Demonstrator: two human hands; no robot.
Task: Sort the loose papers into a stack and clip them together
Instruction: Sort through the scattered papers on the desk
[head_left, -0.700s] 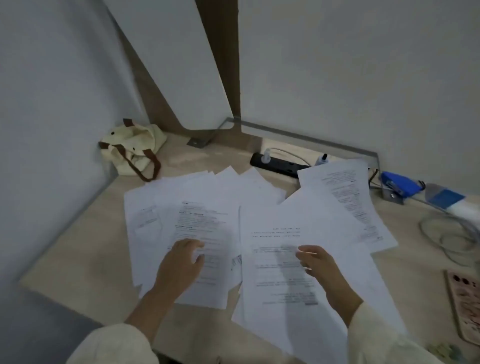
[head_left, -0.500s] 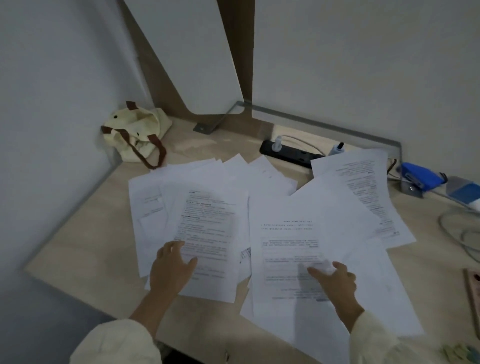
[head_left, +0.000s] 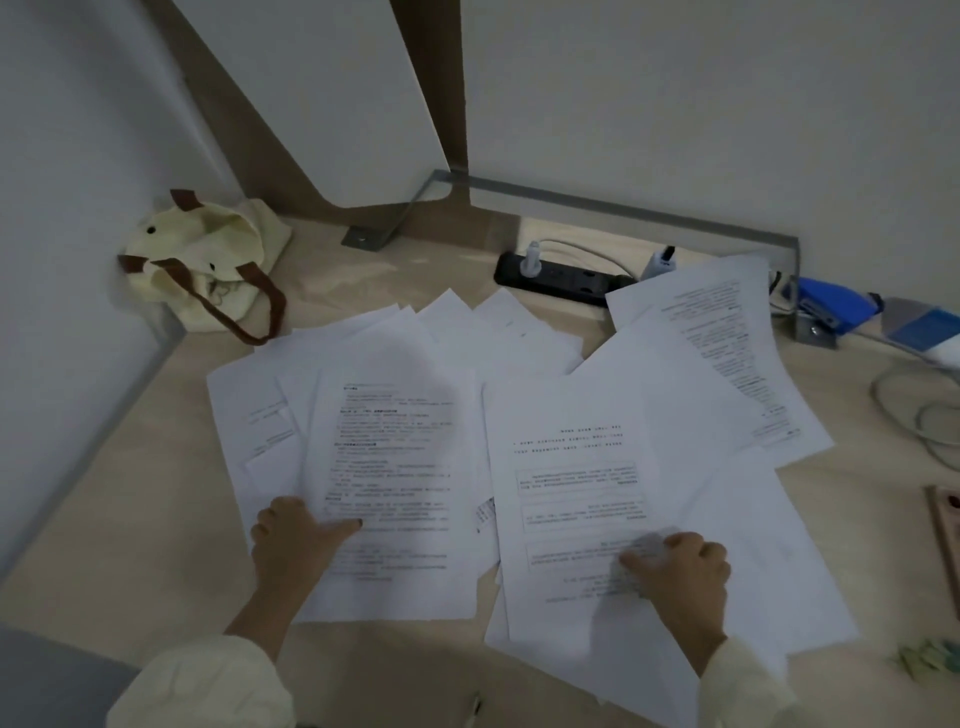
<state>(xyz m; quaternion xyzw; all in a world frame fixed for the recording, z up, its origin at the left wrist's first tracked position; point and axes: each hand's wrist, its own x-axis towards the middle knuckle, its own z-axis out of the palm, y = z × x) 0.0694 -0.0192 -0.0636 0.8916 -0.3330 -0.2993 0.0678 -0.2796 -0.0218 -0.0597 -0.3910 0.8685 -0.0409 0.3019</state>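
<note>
Several loose white papers (head_left: 524, 343) lie fanned across the wooden desk (head_left: 130, 519). An upright printed sheet (head_left: 395, 447) tops the left pile. My left hand (head_left: 293, 545) holds its lower left edge, thumb on top and fingers curled at the edge. To the right lies an upside-down printed sheet (head_left: 571, 467). My right hand (head_left: 680, 577) grips it near the lower right, thumb lying on the print and fingers curled. Another printed sheet (head_left: 737, 353) lies askew at the far right. A blue stapler (head_left: 831, 306) sits at the back right.
A cream tote bag (head_left: 208, 260) slumps in the back left corner. A black power strip (head_left: 561, 275) with plugs lies along the back, and cables (head_left: 924, 415) loop at the right. A flat wooden piece (head_left: 948, 535) and small green items (head_left: 930, 657) sit at the right edge.
My right hand has slid back toward me along the upside-down sheet and curled on it. My left hand went from lying flat to curling at the left sheet's edge.
</note>
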